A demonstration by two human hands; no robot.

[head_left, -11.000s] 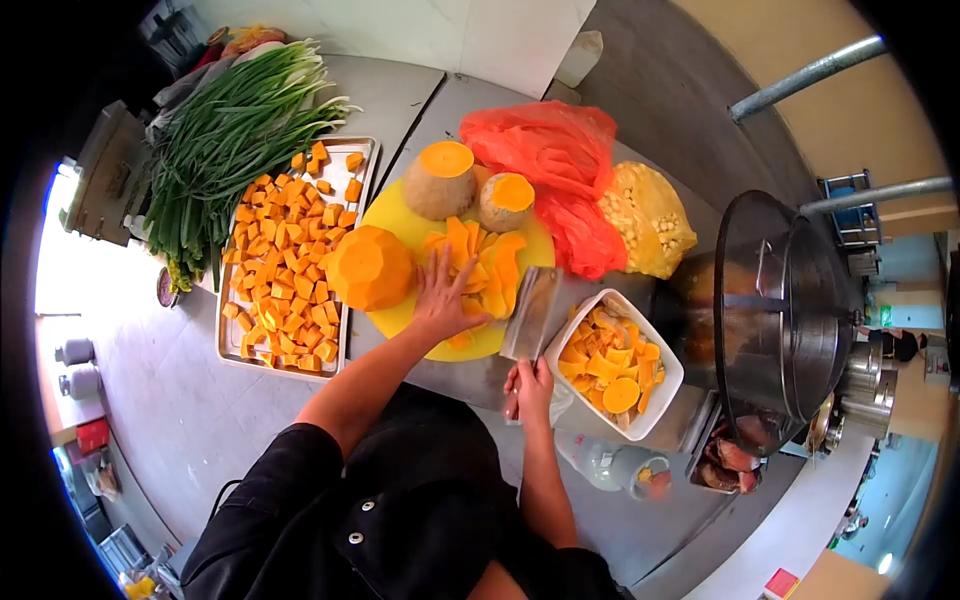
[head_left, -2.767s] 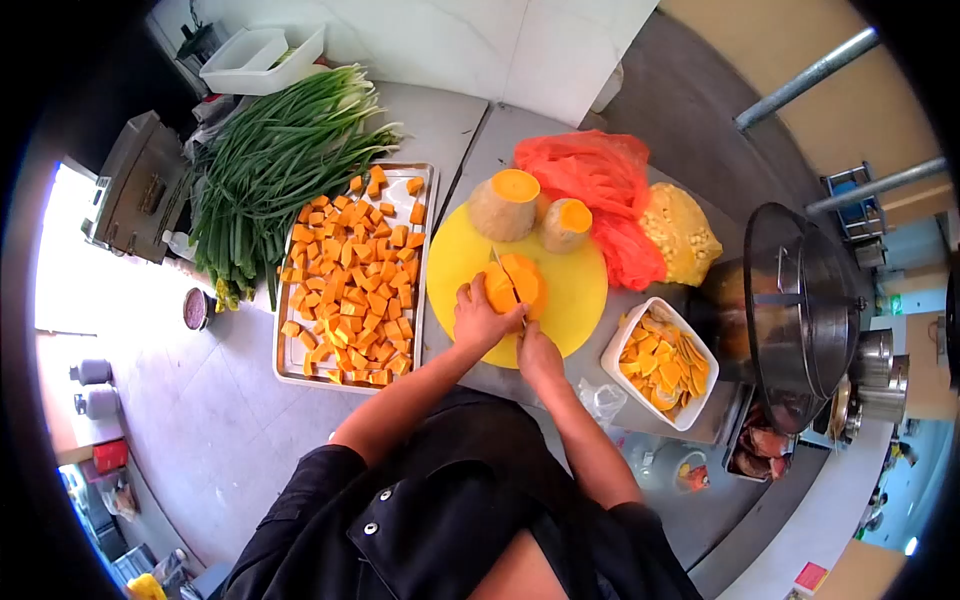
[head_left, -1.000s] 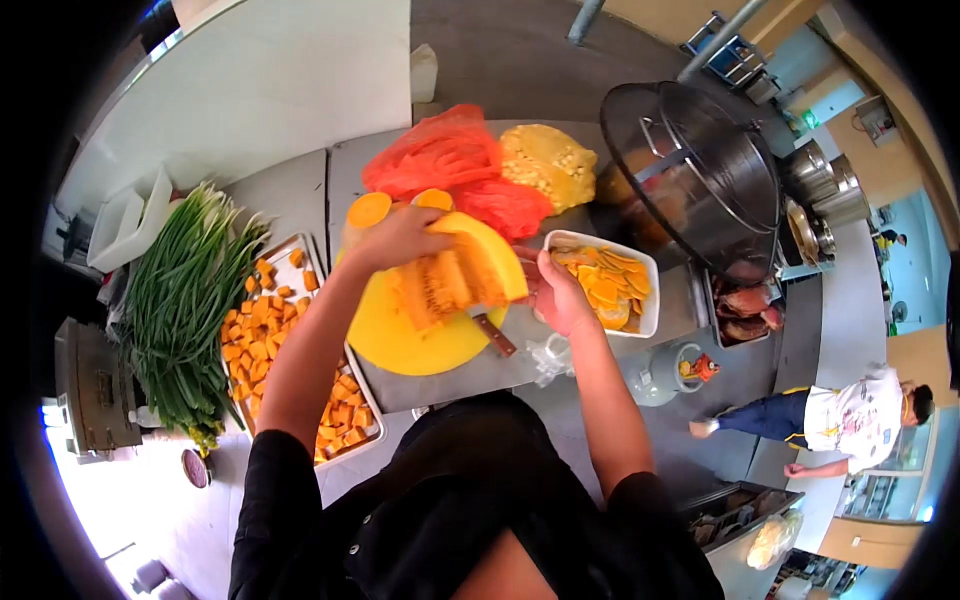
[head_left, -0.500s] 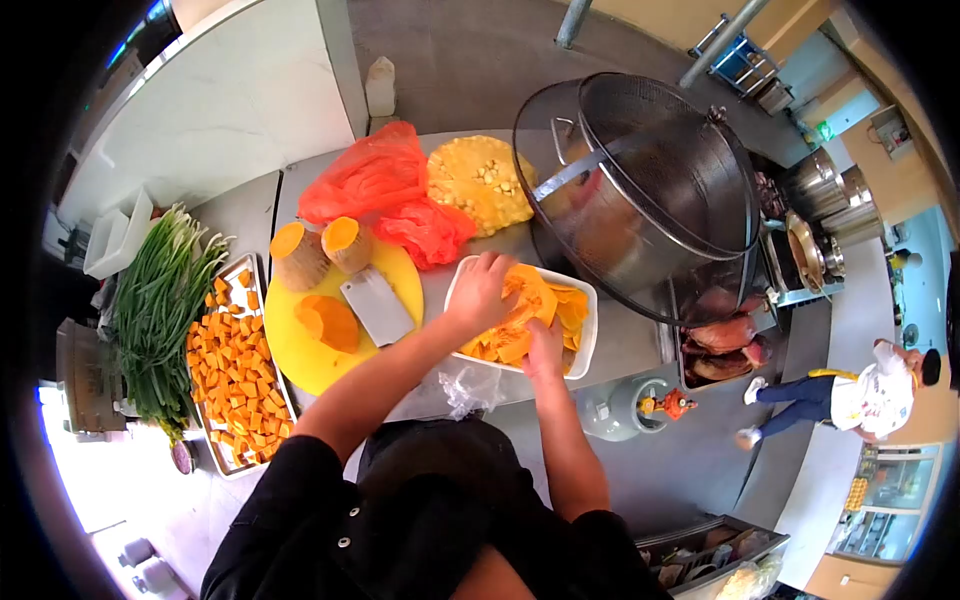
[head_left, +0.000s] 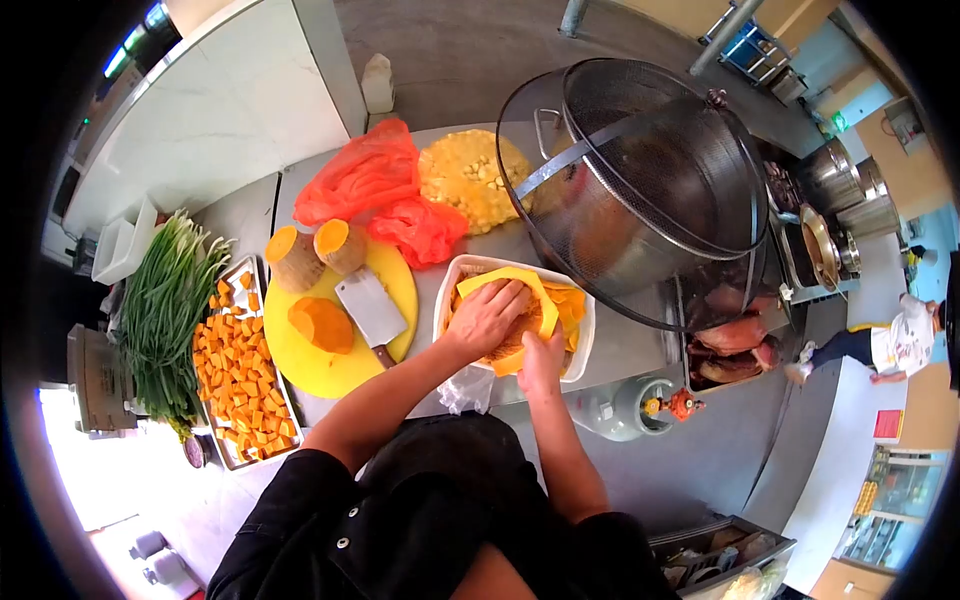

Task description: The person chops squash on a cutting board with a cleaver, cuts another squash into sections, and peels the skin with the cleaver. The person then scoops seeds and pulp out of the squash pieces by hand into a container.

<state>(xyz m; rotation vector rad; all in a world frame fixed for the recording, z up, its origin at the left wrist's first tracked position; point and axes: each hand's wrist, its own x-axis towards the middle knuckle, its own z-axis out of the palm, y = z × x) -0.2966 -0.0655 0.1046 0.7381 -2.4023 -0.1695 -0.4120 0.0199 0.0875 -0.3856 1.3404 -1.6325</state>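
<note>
Over a white plastic tub [head_left: 446, 290], both hands are on a large hollowed pumpkin piece [head_left: 547, 312] with an orange rim. My left hand [head_left: 488, 318] lies across its hollow, fingers close together and curled onto it; the fingertips are partly hidden. My right hand [head_left: 541, 364] grips the near right edge, thumb up. More orange pumpkin pieces [head_left: 571, 304] lie in the tub. To the left, a yellow round cutting board [head_left: 290, 372] carries a cleaver [head_left: 369, 306], a peeled pumpkin chunk [head_left: 320, 325] and two unpeeled cut pumpkin pieces [head_left: 340, 247].
A metal tray of pumpkin cubes [head_left: 240, 385] and green onions [head_left: 165, 310] lie left. Red plastic bags [head_left: 365, 175] and a yellow mass with pale pieces [head_left: 475, 180] sit behind. Right are a large mesh basket [head_left: 650, 160], meat tray [head_left: 725, 355], gas cylinder [head_left: 620, 410] and another person [head_left: 900, 335].
The pumpkin piece has turned, so its round rim and hollow now show. My left hand has moved lower and flatter onto it. The other person has shifted right and upward in view.
</note>
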